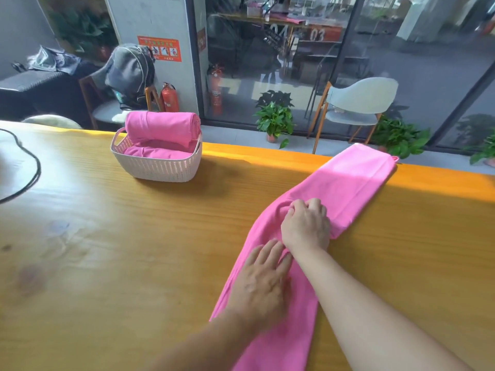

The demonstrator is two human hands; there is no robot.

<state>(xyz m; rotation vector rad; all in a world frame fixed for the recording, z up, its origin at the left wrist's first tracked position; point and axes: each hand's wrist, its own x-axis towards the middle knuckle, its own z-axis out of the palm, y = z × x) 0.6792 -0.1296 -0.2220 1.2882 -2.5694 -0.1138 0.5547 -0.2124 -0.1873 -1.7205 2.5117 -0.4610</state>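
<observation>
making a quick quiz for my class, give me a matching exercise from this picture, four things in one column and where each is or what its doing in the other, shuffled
Things
1. rolled pink towel
2. left hand
3. right hand
4. red fire extinguisher

Places or states
a. lies flat on the long pink cloth
b. stands on the floor by the grey pillar
c. in the white plastic lattice basket
d. fingers curled, bunching the long pink cloth

Pairs: 1-c, 2-a, 3-d, 4-b

1. Looks like an office or shopfront workroom: fire extinguisher [169,99] at eleven o'clock under an orange safety notice [159,48].
2. Glass wall [401,49] at one o'clock, chair [356,103] and potted plants [276,119] before it.
</observation>
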